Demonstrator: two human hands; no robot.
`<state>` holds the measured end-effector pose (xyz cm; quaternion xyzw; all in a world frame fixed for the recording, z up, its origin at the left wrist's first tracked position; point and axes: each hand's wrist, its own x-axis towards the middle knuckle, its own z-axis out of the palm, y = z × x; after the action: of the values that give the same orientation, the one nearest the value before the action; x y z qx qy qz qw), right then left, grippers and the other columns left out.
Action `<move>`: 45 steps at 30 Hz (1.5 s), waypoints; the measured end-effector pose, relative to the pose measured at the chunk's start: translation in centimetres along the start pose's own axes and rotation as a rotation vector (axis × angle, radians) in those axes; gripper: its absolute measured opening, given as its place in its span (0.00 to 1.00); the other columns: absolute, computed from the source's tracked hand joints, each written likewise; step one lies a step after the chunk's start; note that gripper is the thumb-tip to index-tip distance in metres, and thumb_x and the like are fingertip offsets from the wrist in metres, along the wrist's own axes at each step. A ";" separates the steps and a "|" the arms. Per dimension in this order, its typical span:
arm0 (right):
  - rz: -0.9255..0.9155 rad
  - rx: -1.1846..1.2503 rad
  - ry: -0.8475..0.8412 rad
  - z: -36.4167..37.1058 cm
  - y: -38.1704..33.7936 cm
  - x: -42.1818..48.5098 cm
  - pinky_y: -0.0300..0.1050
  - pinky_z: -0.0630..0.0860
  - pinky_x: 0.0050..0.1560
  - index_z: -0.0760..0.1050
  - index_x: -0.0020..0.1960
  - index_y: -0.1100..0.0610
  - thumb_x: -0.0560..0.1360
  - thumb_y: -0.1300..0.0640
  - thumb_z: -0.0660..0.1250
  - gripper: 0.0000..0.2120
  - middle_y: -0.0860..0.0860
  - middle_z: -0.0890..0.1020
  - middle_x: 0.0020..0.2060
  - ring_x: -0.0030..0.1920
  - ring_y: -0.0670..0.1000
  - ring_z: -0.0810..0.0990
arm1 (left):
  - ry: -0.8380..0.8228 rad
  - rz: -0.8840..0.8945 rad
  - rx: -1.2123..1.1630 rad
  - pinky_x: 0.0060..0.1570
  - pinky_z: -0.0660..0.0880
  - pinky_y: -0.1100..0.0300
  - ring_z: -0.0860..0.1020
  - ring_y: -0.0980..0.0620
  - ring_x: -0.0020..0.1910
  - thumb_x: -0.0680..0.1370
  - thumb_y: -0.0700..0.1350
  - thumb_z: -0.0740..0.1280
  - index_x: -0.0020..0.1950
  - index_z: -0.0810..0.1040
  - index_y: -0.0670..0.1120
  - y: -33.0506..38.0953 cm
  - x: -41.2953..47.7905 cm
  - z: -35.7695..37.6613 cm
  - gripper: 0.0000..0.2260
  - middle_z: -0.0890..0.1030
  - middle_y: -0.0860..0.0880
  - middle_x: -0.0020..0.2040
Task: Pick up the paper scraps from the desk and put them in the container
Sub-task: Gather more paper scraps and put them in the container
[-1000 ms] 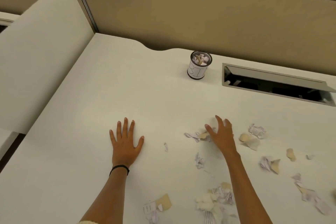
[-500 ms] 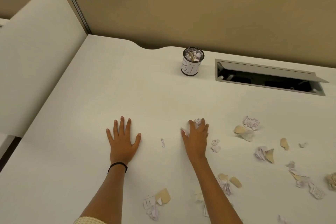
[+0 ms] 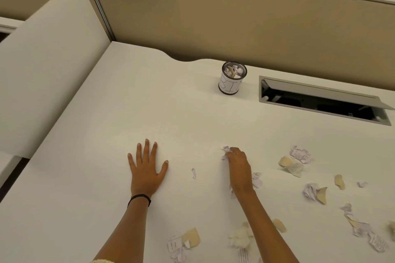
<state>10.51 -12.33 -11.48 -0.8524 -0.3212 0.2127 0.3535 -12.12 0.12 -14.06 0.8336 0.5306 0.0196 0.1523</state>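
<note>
White desk [image 3: 171, 113], with loose paper scraps [image 3: 299, 153] strewn over its right and near portions. Left hand [image 3: 146, 168] lies flat on the desk, fingers spread, holding nothing. Right hand [image 3: 238, 166], fingers curled, grasps a crumpled scrap wad [image 3: 226, 150] that protrudes past its fingertips. Mesh container [image 3: 229, 85], labelled BIN, stands upright well beyond both hands and holds crumpled scraps.

Matt, smooth desk [image 3: 149, 102]; crumpled paper scraps [image 3: 299, 153]; metal-mesh container [image 3: 234, 66] with paper label [image 3: 229, 86]
</note>
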 end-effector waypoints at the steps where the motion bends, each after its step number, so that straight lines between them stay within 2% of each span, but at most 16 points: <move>1: 0.048 0.049 -0.007 -0.3 -0.1 0.5 0.40 0.72 0.51 0.79 0.45 0.56 0.77 0.59 0.57 0.11 0.50 0.80 0.53 0.45 0.31 0.77 | -0.002 0.000 0.006 0.73 0.45 0.40 0.48 0.45 0.77 0.72 0.69 0.31 0.77 0.53 0.48 0.0 0.0 0.0 0.40 0.51 0.47 0.78; 3: 0.106 0.098 -0.044 -0.9 0.0 1.8 0.39 0.72 0.54 0.79 0.46 0.61 0.78 0.63 0.57 0.11 0.54 0.80 0.52 0.49 0.37 0.78 | -0.003 -0.002 0.011 0.73 0.45 0.39 0.48 0.45 0.77 0.73 0.68 0.31 0.77 0.53 0.49 -0.1 0.0 0.0 0.40 0.51 0.47 0.78; 5: 0.077 0.111 -0.009 -1.7 0.0 3.5 0.29 0.71 0.50 0.78 0.45 0.68 0.77 0.70 0.58 0.10 0.59 0.81 0.50 0.54 0.51 0.79 | -0.003 -0.002 0.012 0.73 0.46 0.39 0.49 0.44 0.77 0.74 0.68 0.32 0.77 0.54 0.48 0.0 0.0 0.0 0.39 0.52 0.46 0.78; 7: 0.040 0.123 0.036 -2.7 -0.4 5.6 0.28 0.69 0.45 0.79 0.43 0.70 0.74 0.72 0.63 0.07 0.63 0.82 0.47 0.52 0.57 0.81 | -0.005 0.001 0.006 0.73 0.48 0.38 0.50 0.44 0.76 0.74 0.68 0.33 0.76 0.55 0.48 0.0 0.0 -0.1 0.38 0.53 0.46 0.78; 11: 0.070 0.187 0.110 -5.1 -3.0 11.0 0.24 0.69 0.31 0.82 0.47 0.65 0.70 0.63 0.72 0.07 0.59 0.84 0.41 0.29 0.37 0.78 | -0.014 0.001 -0.003 0.73 0.48 0.38 0.49 0.44 0.76 0.75 0.67 0.34 0.77 0.54 0.48 -0.2 0.1 0.0 0.37 0.52 0.46 0.78; 13: 0.071 0.303 0.152 -6.1 -4.7 14.0 0.25 0.70 0.31 0.82 0.48 0.64 0.70 0.61 0.73 0.08 0.58 0.83 0.37 0.23 0.34 0.74 | -0.013 -0.003 -0.004 0.73 0.48 0.38 0.49 0.44 0.76 0.75 0.67 0.35 0.77 0.54 0.48 -0.2 0.1 0.0 0.37 0.53 0.46 0.78; 19: -0.043 0.370 0.196 -8.1 -10.2 22.1 0.40 0.74 0.43 0.81 0.50 0.66 0.71 0.61 0.72 0.11 0.52 0.81 0.35 0.32 0.40 0.76 | -0.016 -0.013 0.000 0.73 0.46 0.39 0.48 0.45 0.77 0.75 0.67 0.35 0.77 0.53 0.49 -0.3 0.3 0.2 0.36 0.51 0.47 0.78; 26: -0.105 -0.137 -0.023 -7.5 -12.2 27.4 0.37 0.71 0.50 0.81 0.54 0.64 0.71 0.63 0.71 0.12 0.60 0.83 0.54 0.50 0.53 0.79 | -0.017 -0.018 0.026 0.73 0.45 0.40 0.47 0.46 0.77 0.77 0.65 0.38 0.77 0.52 0.49 -0.5 0.3 0.5 0.33 0.51 0.47 0.78; 28: -0.137 -0.174 -0.069 -7.6 -12.6 27.7 0.32 0.72 0.47 0.81 0.54 0.64 0.71 0.64 0.70 0.12 0.60 0.82 0.54 0.50 0.53 0.79 | -0.020 -0.021 0.019 0.73 0.45 0.40 0.47 0.46 0.77 0.77 0.65 0.39 0.77 0.52 0.49 -0.6 0.3 0.5 0.33 0.51 0.47 0.78; 30: -0.181 -0.183 -0.047 -8.1 -12.9 27.4 0.37 0.73 0.50 0.81 0.53 0.64 0.72 0.66 0.69 0.10 0.60 0.83 0.54 0.53 0.56 0.80 | -0.023 -0.022 0.024 0.73 0.45 0.40 0.46 0.46 0.77 0.77 0.65 0.39 0.77 0.51 0.50 -0.6 0.3 0.5 0.33 0.51 0.47 0.78; 32: -0.202 -0.163 0.014 -8.7 -12.9 26.6 0.32 0.72 0.45 0.82 0.52 0.64 0.72 0.68 0.66 0.10 0.60 0.83 0.52 0.47 0.53 0.80 | -0.024 -0.021 0.024 0.73 0.45 0.40 0.47 0.46 0.77 0.77 0.65 0.39 0.77 0.51 0.49 -0.6 0.3 0.5 0.32 0.51 0.47 0.78; 34: -0.211 -0.104 0.083 -9.4 -12.4 25.3 0.22 0.66 0.33 0.82 0.50 0.64 0.72 0.70 0.63 0.12 0.60 0.84 0.49 0.36 0.43 0.76 | -0.026 -0.019 0.022 0.73 0.45 0.40 0.48 0.46 0.77 0.77 0.65 0.39 0.77 0.52 0.49 -0.6 0.3 0.5 0.33 0.52 0.47 0.78; 36: -0.225 -0.054 0.126 -10.3 -11.0 23.3 0.20 0.65 0.30 0.82 0.49 0.65 0.72 0.70 0.61 0.12 0.56 0.84 0.42 0.30 0.36 0.75 | -0.026 -0.019 0.026 0.73 0.46 0.40 0.48 0.46 0.77 0.76 0.65 0.37 0.77 0.52 0.49 -0.5 0.4 0.4 0.34 0.52 0.47 0.78; 38: -0.224 -0.031 0.130 -11.0 -8.6 20.8 0.22 0.67 0.39 0.81 0.51 0.66 0.73 0.71 0.60 0.13 0.56 0.82 0.41 0.33 0.35 0.76 | -0.025 -0.016 0.025 0.73 0.47 0.39 0.49 0.45 0.76 0.76 0.66 0.36 0.77 0.52 0.49 -0.5 0.4 0.4 0.34 0.52 0.47 0.78; 42: -0.169 -0.131 0.144 -12.2 -1.5 15.7 0.43 0.71 0.59 0.78 0.57 0.65 0.77 0.69 0.61 0.12 0.62 0.81 0.55 0.54 0.59 0.79 | -0.012 -0.005 0.015 0.73 0.46 0.39 0.47 0.45 0.77 0.74 0.67 0.33 0.77 0.52 0.49 -0.4 0.2 0.3 0.37 0.50 0.47 0.78; 45: -0.093 -0.196 0.154 -13.4 4.2 12.1 0.52 0.68 0.67 0.76 0.60 0.65 0.77 0.67 0.61 0.13 0.62 0.77 0.61 0.62 0.61 0.75 | -0.004 0.000 0.015 0.73 0.46 0.39 0.48 0.45 0.77 0.73 0.68 0.31 0.77 0.53 0.49 -0.2 0.2 0.2 0.39 0.51 0.47 0.78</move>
<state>28.55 -12.43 -7.35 -0.8810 -0.3515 0.0977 0.3014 -12.20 0.33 -14.32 0.8347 0.5305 0.0143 0.1471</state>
